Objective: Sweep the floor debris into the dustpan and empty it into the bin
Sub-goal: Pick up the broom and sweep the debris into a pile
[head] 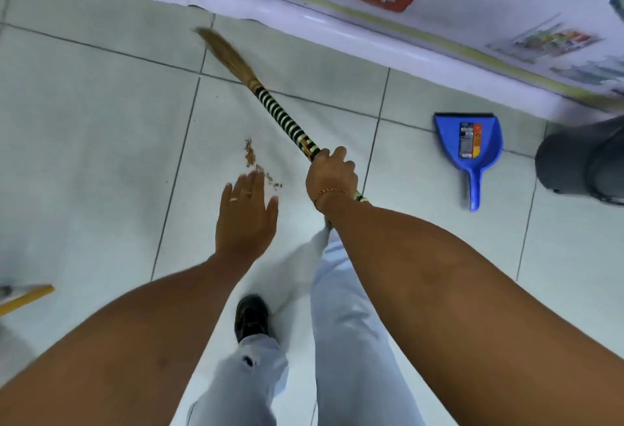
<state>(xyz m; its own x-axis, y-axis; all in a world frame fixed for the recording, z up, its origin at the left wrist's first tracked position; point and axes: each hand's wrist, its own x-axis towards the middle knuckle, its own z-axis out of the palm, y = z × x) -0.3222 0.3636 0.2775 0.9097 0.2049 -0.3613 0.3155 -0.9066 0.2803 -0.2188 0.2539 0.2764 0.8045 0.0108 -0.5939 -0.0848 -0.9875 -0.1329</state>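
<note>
Right hand (332,177) fisted in a grip, left hand (246,212) flat, fingers spread.

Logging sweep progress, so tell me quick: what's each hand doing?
Left hand: open, fingers spread, holding nothing.
Right hand: closed on the black-and-cream striped grass broom.

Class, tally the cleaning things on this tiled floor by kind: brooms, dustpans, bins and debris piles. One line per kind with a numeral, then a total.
Brooms: 1, the broom held by the right hand
Dustpans: 1, the blue dustpan
Bins: 1, the dark bin at the right edge
Debris piles: 1, the brown debris beyond the left hand
Total: 4
</note>
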